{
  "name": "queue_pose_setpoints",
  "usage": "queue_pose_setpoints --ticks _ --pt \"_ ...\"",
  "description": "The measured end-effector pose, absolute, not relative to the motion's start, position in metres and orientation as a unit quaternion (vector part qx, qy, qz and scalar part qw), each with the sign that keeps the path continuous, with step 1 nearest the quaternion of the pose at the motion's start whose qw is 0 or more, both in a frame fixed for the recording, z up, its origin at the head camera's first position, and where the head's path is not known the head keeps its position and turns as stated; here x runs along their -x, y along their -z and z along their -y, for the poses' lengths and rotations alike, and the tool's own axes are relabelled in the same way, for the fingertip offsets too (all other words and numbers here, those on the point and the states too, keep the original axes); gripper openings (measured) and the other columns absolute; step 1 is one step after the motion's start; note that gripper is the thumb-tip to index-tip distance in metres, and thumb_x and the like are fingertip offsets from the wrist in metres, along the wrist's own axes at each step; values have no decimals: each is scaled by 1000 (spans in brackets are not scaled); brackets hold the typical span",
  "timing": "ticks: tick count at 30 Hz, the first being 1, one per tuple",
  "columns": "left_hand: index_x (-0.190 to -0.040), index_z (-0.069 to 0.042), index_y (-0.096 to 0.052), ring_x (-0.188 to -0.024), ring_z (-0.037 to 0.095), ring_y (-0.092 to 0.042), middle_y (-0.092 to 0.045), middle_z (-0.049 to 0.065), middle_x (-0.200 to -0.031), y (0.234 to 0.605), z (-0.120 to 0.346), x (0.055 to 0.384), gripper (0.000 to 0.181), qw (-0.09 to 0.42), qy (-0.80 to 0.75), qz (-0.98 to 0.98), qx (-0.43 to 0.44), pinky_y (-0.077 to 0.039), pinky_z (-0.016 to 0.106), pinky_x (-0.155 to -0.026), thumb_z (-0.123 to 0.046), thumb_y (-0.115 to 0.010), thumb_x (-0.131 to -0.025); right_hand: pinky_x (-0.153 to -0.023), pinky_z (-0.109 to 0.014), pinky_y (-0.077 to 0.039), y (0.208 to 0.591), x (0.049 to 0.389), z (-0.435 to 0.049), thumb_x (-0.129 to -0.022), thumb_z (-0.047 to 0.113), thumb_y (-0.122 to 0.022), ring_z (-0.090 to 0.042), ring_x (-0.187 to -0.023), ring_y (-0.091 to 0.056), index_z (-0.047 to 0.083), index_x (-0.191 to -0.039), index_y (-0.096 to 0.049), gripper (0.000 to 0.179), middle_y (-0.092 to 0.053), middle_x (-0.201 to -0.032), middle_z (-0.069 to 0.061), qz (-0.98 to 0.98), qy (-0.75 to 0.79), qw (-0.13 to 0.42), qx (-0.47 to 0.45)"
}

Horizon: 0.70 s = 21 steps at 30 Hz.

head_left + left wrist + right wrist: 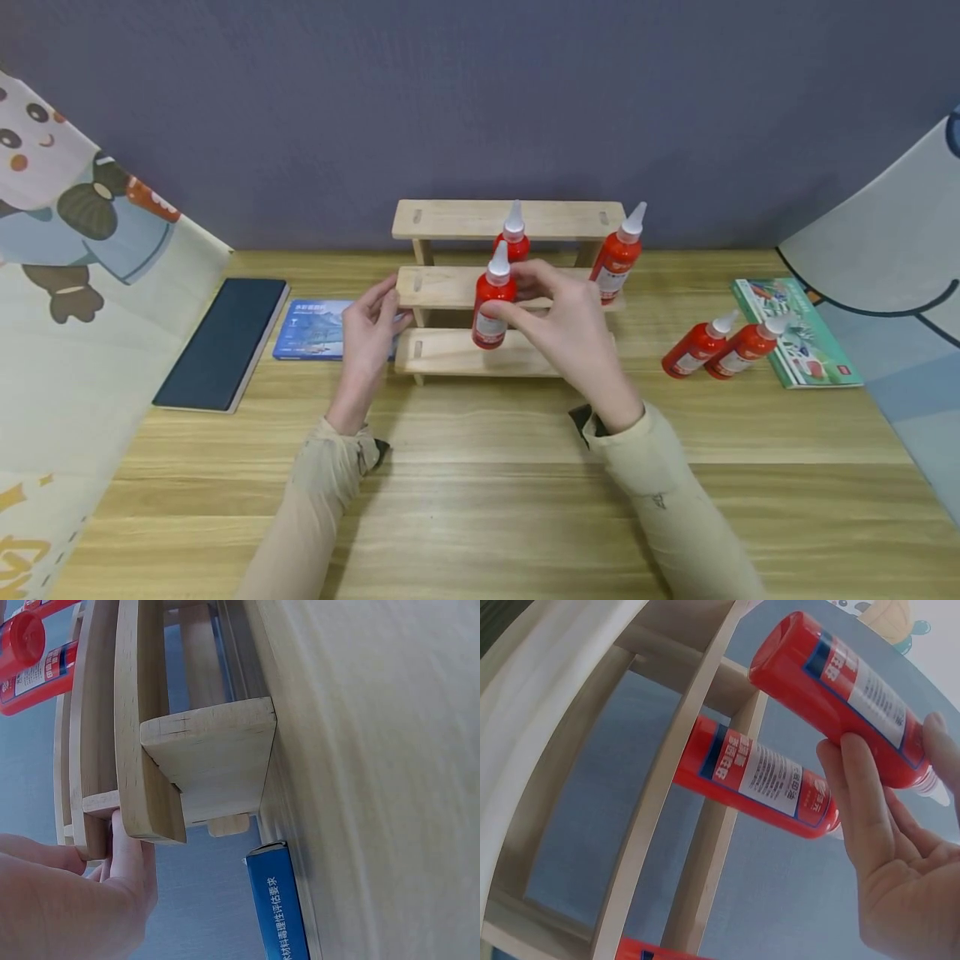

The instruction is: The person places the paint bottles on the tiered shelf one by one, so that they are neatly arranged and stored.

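Observation:
A three-step wooden rack [442, 218] stands at the back of the table. My left hand [366, 323] grips the left end of its middle board [94, 750], thumb and fingers on either side. Between thumb and fingers, my right hand [576, 333] holds a red squeeze bottle [491, 321] with a white pointed nozzle, nearly upright over the lower steps. In the right wrist view, this bottle's base [772, 656] is off the boards. Another red bottle [513, 247], partly hidden behind the held one, stands on the middle board. A third bottle [615, 265] stands at that board's right end.
Two more red bottles [688, 350] stand side by side on the table, right of the rack. Beyond them lies a green picture-covered book [802, 333]. At left are a blue box [311, 331] and a dark notebook [223, 344]. A grey-blue partition [480, 100] rises behind.

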State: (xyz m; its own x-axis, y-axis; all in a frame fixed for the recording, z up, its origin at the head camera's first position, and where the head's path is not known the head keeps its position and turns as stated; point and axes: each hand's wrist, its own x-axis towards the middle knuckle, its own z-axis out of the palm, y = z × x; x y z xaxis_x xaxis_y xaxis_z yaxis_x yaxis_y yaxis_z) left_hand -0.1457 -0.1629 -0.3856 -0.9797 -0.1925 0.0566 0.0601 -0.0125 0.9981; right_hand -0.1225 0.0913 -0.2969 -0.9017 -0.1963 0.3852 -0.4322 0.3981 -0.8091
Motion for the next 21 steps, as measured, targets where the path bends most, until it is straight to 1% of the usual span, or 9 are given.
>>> queue_pose_setpoints --ticks 3,8,15,21 --pt "-154 2 -53 -112 22 -67 -62 25 -142 386 162 146 41 89 709 698 -49 -62 26 -101 -12 -49 -116 -79 -32 -69 297 125 -88 -85 16 -94 -19 -94 -73 1 -120 -76 42 -78 -106 -7 829 -509 121 -196" --pt "-154 3 -53 -115 26 -67 -62 25 -142 386 163 147 41 90 707 700 -50 -62 26 -100 -13 -49 -116 -80 -35 -66 296 129 -81 -88 18 -93 -18 -92 -72 1 -121 -75 41 -78 -106 -7 832 -503 118 -201" --pt "-153 4 -54 -121 33 -66 -61 27 -144 386 162 147 41 92 711 695 -53 -62 26 -100 -12 -50 -116 -83 -34 -67 296 135 -66 -90 21 -91 -19 -92 -74 1 -122 -74 42 -78 -107 -8 831 -506 110 -204" --pt "-153 3 -54 -123 33 -66 -61 26 -144 385 161 147 41 93 713 693 -52 -63 26 -99 -11 -51 -115 -80 -35 -67 301 141 -56 -88 22 -92 -20 -95 -75 -1 -120 -76 43 -79 -107 -11 835 -492 136 -206"
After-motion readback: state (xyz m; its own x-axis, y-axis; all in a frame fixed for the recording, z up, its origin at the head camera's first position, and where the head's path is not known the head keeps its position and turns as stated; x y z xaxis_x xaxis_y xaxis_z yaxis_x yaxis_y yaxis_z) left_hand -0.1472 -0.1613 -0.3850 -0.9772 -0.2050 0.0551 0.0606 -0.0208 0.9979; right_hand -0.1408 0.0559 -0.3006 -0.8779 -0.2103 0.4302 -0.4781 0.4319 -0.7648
